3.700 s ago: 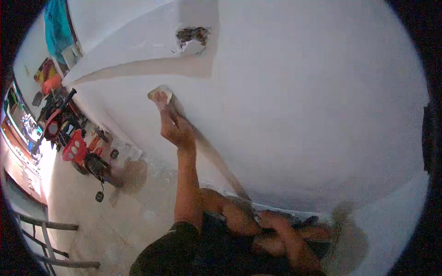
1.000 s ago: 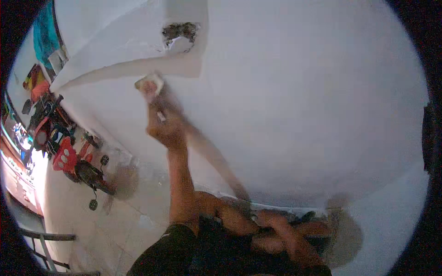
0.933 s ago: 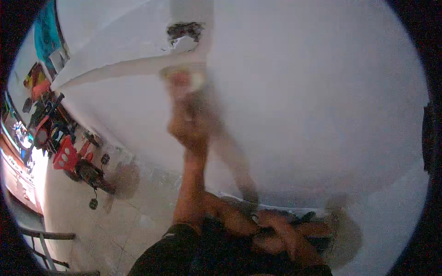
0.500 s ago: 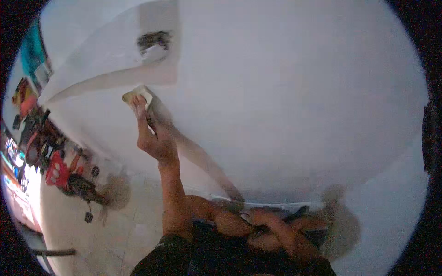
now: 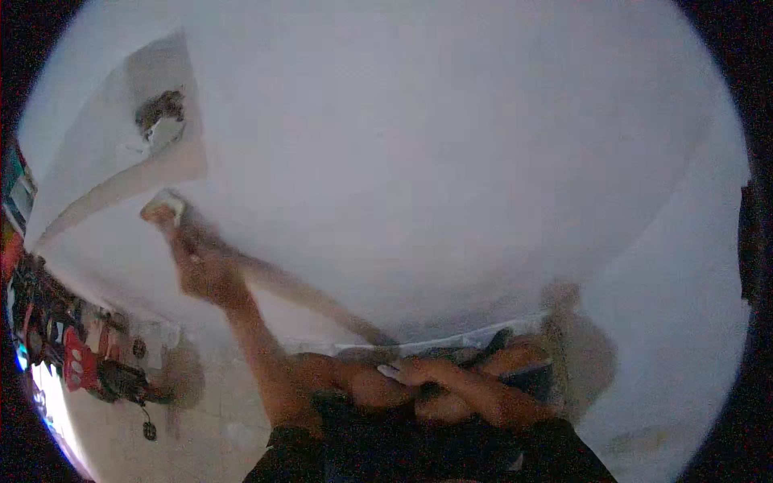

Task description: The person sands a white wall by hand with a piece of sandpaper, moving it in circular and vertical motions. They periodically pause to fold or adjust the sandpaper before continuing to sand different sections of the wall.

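My left hand (image 5: 205, 270) reaches up to the white wall (image 5: 451, 169) at the left. Its fingers are closed on a flat, pale beige pad (image 5: 175, 203), pressed to the wall; motion blurs it and I cannot tell its material. Low in the middle, my right hand (image 5: 415, 371) lies on my bent knee (image 5: 374, 388), fingers stretched out. A whitish patch shows at its fingertips, too blurred to make out.
A torn dark patch (image 5: 161, 113) lies within a greyish area of the wall at upper left. Several blurred items, among them a red-and-black wheeled thing (image 5: 76, 362), stand on the tiled floor (image 5: 209, 435). Bright light enters at lower left.
The view has swung right, so the wall patch, floor items and my left arm sit further left. The pad is still in my left hand; my right hand stays at my knee.
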`<action>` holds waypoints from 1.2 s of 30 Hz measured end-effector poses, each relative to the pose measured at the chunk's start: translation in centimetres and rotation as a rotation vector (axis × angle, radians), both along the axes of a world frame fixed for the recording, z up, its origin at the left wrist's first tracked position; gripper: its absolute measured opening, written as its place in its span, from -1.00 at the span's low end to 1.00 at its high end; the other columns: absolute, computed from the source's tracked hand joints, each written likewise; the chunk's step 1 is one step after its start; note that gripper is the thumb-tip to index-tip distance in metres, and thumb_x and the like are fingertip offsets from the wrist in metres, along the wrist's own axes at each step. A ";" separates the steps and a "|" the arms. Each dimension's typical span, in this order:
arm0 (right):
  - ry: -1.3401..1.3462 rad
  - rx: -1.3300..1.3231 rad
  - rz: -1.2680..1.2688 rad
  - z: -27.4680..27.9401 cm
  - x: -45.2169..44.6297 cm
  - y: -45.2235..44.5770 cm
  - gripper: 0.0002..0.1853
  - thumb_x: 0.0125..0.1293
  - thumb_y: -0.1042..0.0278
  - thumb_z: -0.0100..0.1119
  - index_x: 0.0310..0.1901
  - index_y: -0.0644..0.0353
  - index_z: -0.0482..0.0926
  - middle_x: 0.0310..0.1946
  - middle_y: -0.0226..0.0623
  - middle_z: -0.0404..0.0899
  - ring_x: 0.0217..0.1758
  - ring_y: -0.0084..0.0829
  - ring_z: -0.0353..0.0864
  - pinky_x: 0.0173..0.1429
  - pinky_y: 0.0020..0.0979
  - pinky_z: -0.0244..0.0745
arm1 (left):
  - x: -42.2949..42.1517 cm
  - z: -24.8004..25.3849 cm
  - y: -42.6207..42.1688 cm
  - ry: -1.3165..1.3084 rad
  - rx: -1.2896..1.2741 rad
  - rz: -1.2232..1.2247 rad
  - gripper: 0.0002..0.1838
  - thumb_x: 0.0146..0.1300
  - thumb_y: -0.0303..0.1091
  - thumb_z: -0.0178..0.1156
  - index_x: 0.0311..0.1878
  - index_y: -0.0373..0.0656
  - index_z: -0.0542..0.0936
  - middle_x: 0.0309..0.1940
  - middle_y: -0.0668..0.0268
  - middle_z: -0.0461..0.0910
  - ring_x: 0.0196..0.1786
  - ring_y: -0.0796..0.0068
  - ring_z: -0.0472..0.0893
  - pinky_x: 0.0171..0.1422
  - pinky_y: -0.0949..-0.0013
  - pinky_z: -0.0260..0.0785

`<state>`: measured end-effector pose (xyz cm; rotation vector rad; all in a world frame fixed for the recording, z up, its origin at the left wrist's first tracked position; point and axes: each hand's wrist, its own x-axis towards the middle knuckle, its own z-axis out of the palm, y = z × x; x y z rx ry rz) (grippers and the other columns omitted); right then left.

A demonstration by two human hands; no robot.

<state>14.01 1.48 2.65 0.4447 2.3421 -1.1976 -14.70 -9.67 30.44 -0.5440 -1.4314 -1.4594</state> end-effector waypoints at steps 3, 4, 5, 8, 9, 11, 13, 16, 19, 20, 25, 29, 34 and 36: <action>-0.160 0.021 0.081 -7.0 -0.2 1.4 -0.15 0.54 -0.44 -0.39 0.49 0.14 0.34 0.48 0.13 0.32 0.54 0.11 0.29 0.62 0.01 0.15 | 4.0 -2.2 4.2 0.129 -0.157 -0.201 -0.62 0.47 -0.54 0.04 0.29 -0.21 0.61 0.30 0.05 0.60 0.35 0.12 0.59 0.42 0.10 0.43; -0.165 0.027 0.099 -7.8 0.1 1.1 -0.15 0.54 -0.44 -0.39 0.49 0.14 0.34 0.48 0.13 0.32 0.54 0.11 0.29 0.62 0.01 0.15 | 6.2 -1.8 6.3 0.322 -0.146 -0.382 -0.60 0.46 -0.58 0.02 0.30 -0.20 0.61 0.32 0.02 0.58 0.42 0.08 0.53 0.49 0.08 0.36; -0.099 0.158 0.042 -8.3 -0.1 0.7 -0.16 0.55 -0.43 -0.39 0.45 0.17 0.38 0.43 0.16 0.36 0.50 0.13 0.33 0.60 0.03 0.18 | 8.7 -1.3 6.5 0.324 -0.304 -0.331 -0.59 0.46 -0.57 0.03 0.31 -0.19 0.60 0.34 0.01 0.56 0.46 0.06 0.48 0.53 0.08 0.31; -0.073 0.228 0.061 -6.0 -1.0 1.2 -0.19 0.56 -0.38 -0.39 0.40 0.20 0.43 0.36 0.18 0.44 0.43 0.17 0.40 0.57 0.05 0.22 | 5.0 -2.8 4.5 0.225 -0.345 -0.198 -0.58 0.45 -0.54 0.05 0.33 -0.18 0.59 0.36 0.01 0.54 0.48 0.03 0.45 0.53 0.09 0.31; -0.115 0.161 0.115 -4.1 -1.5 1.2 -0.22 0.58 -0.35 -0.39 0.38 0.20 0.44 0.33 0.19 0.48 0.40 0.18 0.44 0.55 0.05 0.24 | 2.0 -3.3 3.3 0.140 -0.231 -0.135 -0.58 0.45 -0.53 0.07 0.34 -0.19 0.58 0.36 0.02 0.54 0.47 0.03 0.46 0.50 0.10 0.35; -0.154 0.194 0.150 -0.6 -1.2 0.5 -0.24 0.59 -0.32 -0.38 0.40 0.18 0.43 0.32 0.16 0.49 0.39 0.17 0.46 0.55 0.05 0.25 | -2.1 -1.5 -0.5 -0.001 -0.094 0.009 -0.58 0.47 -0.47 0.10 0.36 -0.23 0.55 0.38 0.04 0.52 0.40 0.11 0.55 0.34 0.19 0.51; -0.190 0.233 0.176 -1.6 -0.8 1.0 -0.27 0.60 -0.29 -0.38 0.41 0.16 0.42 0.32 0.13 0.50 0.38 0.17 0.47 0.54 0.04 0.26 | -4.4 -1.9 -3.2 -0.094 -0.055 0.108 -0.60 0.44 -0.38 0.19 0.30 -0.24 0.59 0.23 0.07 0.64 0.20 0.22 0.67 0.25 0.25 0.55; -0.009 0.250 0.238 -5.3 0.1 2.1 -0.30 0.60 -0.28 -0.36 0.44 0.11 0.39 0.40 0.07 0.44 0.43 0.14 0.42 0.55 0.04 0.26 | -1.8 -2.2 -1.4 -0.105 0.001 0.081 -0.63 0.44 -0.32 0.23 0.24 -0.22 0.64 0.13 0.08 0.72 0.06 0.28 0.75 0.17 0.29 0.58; -0.046 0.174 0.262 -1.4 0.6 0.7 -0.33 0.61 -0.24 -0.34 0.46 0.08 0.36 0.45 0.03 0.38 0.48 0.12 0.36 0.56 0.04 0.22 | 5.7 -0.5 2.2 0.080 -0.194 -0.152 -0.58 0.47 -0.50 0.06 0.36 -0.16 0.56 0.36 0.07 0.55 0.45 0.07 0.49 0.44 0.14 0.42; 0.067 0.266 0.202 -3.1 1.1 0.8 -0.34 0.61 -0.23 -0.33 0.47 0.08 0.34 0.47 0.02 0.36 0.50 0.10 0.33 0.58 0.04 0.19 | 5.4 -1.7 3.9 0.306 -0.201 -0.287 -0.58 0.46 -0.50 0.07 0.36 -0.15 0.56 0.36 0.11 0.55 0.48 0.05 0.45 0.46 0.10 0.40; -0.302 0.378 0.095 2.5 -0.7 -0.1 -0.36 0.62 -0.21 -0.32 0.47 0.05 0.34 0.44 0.06 0.37 0.51 0.12 0.31 0.60 0.04 0.13 | 0.9 -2.3 0.5 0.112 -0.190 -0.131 -0.61 0.45 -0.46 0.11 0.31 -0.14 0.60 0.30 0.07 0.60 0.37 0.05 0.57 0.36 0.14 0.49; -0.131 0.185 0.161 -1.2 -0.8 0.8 -0.33 0.61 -0.24 -0.31 0.48 0.09 0.32 0.47 0.08 0.33 0.54 0.13 0.28 0.62 0.02 0.11 | -3.3 -0.7 -4.6 -0.175 0.052 0.008 -0.60 0.42 -0.48 0.18 0.30 -0.24 0.60 0.11 -0.02 0.71 0.01 0.18 0.78 0.07 0.28 0.64; -0.318 0.315 0.126 -1.8 0.2 0.6 -0.31 0.62 -0.22 -0.30 0.53 0.13 0.25 0.51 0.06 0.29 0.57 0.11 0.24 0.65 -0.02 0.07 | 2.7 -1.5 1.1 0.114 -0.076 -0.138 -0.57 0.39 -0.52 0.17 0.32 -0.17 0.60 0.29 0.06 0.61 0.25 0.11 0.67 0.24 0.18 0.58; 0.114 0.135 0.170 -6.1 1.3 2.5 -0.27 0.60 -0.29 -0.36 0.53 0.10 0.27 0.50 0.06 0.31 0.56 0.11 0.24 0.65 -0.01 0.06 | 6.9 0.0 2.3 0.250 -0.358 -0.202 -0.56 0.38 -0.51 0.17 0.32 -0.13 0.60 0.33 0.09 0.58 0.39 0.06 0.55 0.37 0.12 0.49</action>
